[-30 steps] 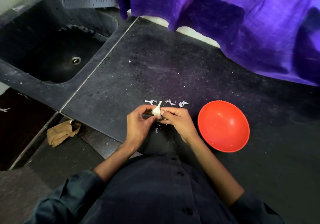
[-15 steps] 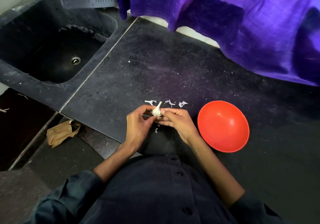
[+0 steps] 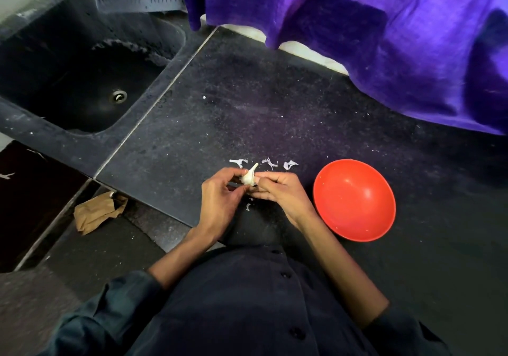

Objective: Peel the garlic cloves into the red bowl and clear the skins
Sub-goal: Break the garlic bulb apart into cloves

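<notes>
You are in the peeling step: both hands meet over the near edge of the counter (image 3: 275,113) with the garlic (image 3: 248,177) between them, its pointed tip sticking up and away from you. Your left hand (image 3: 220,201) has its fingers curled round the left side of the garlic, thumb on top; your right hand (image 3: 280,193) pinches it from the right, fingertips bent in against the skin. Whether this is a whole bulb or one large clove is hard to tell, since the hands hide its lower part. A few skins (image 3: 270,163) lie on the counter just beyond your hands, and one small scrap (image 3: 248,206) sits nearer you, between your wrists. The bowl (image 3: 354,200) stands to the right of your right hand, close but not touching, and looks to have no cloves in it, only a few pale specks, so the job seems to be near its start. Next, you likely need the right fingertips to catch a loose edge of skin and strip it while the left hand keeps the garlic steady; a bared clove then goes a short way right into the bowl. The skins on the counter are left for gathering at the end.
</notes>
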{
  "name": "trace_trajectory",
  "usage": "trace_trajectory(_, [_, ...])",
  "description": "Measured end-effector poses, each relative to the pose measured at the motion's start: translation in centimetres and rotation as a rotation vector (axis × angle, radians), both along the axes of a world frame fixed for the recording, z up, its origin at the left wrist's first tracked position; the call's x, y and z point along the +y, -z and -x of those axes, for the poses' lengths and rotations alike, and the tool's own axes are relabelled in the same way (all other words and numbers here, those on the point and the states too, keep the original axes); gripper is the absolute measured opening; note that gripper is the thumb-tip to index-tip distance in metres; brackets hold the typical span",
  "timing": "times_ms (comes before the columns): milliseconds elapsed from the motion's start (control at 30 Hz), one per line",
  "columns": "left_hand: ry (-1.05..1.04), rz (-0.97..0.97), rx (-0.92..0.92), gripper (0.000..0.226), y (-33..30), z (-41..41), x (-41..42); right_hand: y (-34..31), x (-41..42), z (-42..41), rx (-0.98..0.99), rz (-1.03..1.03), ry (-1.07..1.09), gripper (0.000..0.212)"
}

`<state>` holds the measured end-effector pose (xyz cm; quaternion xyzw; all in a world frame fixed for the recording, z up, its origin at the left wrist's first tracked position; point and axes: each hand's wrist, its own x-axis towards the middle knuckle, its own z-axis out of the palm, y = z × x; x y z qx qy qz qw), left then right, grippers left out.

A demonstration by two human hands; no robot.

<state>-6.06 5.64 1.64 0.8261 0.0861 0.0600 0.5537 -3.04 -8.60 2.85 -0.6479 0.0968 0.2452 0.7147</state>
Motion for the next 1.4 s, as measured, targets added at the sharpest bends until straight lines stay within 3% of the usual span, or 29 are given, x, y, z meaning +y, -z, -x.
trace_trajectory(233, [-0.014, 0.017, 0.025, 0.032, 0.2, -0.1, 0.0, -0.3, 0.5, 0.3, -0.018, 0.033, 0.015, 0.022])
trace_trajectory(433, [-0.045, 0.108, 0.025, 0.028, -0.8, -0.1, -0.2, 0.1, 0.0, 0.3, 0.092, -0.090, 0.111, 0.019])
trace_trajectory(1000, [0.006, -0.072, -0.039, 0.030, 0.2, -0.1, -0.1, -0.8, 0.1, 0.5, 0.064, -0.064, 0.044, 0.015])
trace_trajectory(1400, [0.049, -0.215, -0.108, 0.028, 0.2, 0.0, -0.1, -2.0, 1.4, 0.9, -0.030, 0.049, 0.089, 0.036])
